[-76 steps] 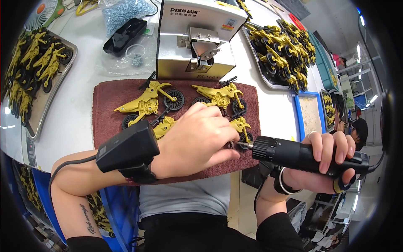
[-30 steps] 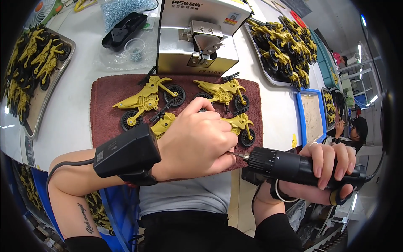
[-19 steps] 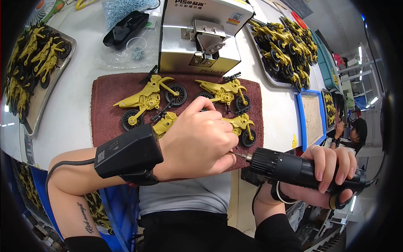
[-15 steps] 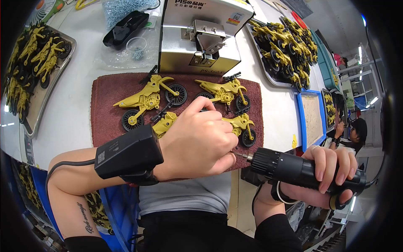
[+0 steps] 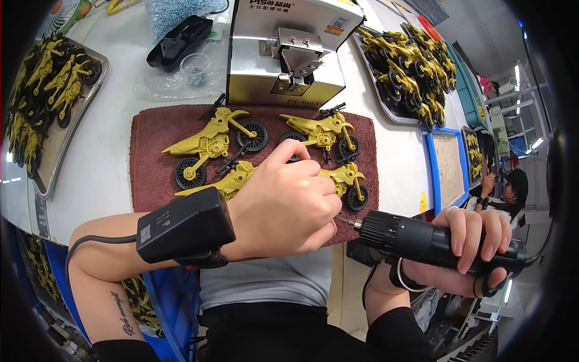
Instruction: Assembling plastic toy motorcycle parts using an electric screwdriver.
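Note:
My left hand (image 5: pixel 286 205) is closed over the middle of the towel, its fingers curled; whatever they hold is hidden beneath them. In my right hand (image 5: pixel 470 247) lies a black electric screwdriver (image 5: pixel 416 238), gripped round its body, its thin bit pointing left and ending close by my left fingertips. Two yellow toy motorcycles with black wheels lie farther off, one on the left (image 5: pixel 208 142) and one on the right (image 5: pixel 322 130). My left hand partly covers two more, a left one (image 5: pixel 235 179) and a right one (image 5: pixel 347 178).
Under the toys is a brown towel (image 5: pixel 154 130). Behind it stands a metal screw feeder (image 5: pixel 259 69). Trays of toy motorcycles flank it, left (image 5: pixel 96 78) and right (image 5: pixel 395 114). A blue-rimmed tray (image 5: pixel 433 175) sits right. A screw bag (image 5: pixel 181 15) lies far left; another person (image 5: pixel 512 190) sits far right.
My left wrist has dropped slightly, uncovering more of the near-left toy motorcycle's yellow body. The screwdriver has shifted a little to the left; both grips stay the same.

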Demonstrator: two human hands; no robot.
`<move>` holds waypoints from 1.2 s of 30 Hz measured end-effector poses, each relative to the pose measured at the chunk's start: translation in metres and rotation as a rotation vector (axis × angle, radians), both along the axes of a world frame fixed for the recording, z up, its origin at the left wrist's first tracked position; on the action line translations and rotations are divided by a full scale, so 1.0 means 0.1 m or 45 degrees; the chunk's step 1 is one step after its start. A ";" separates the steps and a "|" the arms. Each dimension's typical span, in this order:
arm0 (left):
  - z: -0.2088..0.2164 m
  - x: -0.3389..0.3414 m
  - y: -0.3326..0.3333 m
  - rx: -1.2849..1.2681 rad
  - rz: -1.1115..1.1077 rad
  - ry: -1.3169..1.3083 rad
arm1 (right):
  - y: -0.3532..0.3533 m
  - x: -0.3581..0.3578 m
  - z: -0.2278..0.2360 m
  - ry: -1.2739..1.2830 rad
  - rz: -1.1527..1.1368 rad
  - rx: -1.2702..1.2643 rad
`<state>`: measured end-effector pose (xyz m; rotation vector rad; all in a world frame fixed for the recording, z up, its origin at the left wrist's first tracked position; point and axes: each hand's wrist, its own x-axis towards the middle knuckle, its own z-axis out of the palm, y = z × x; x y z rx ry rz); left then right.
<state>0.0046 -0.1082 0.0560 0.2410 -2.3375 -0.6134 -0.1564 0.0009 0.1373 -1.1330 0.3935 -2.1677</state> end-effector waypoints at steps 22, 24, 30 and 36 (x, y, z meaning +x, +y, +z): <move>0.07 -0.02 0.05 -0.091 0.059 0.021 | 0.05 -0.03 -0.03 0.079 -0.015 0.010; 0.09 -0.05 0.07 -0.127 0.075 0.058 | 0.06 -0.04 -0.02 0.123 0.001 0.009; 0.17 0.01 0.06 -0.237 0.059 -0.115 | 0.12 -0.05 -0.01 0.145 -0.026 -0.007; 0.13 -0.04 0.10 -0.223 0.096 0.002 | 0.12 -0.08 -0.05 0.127 -0.012 -0.048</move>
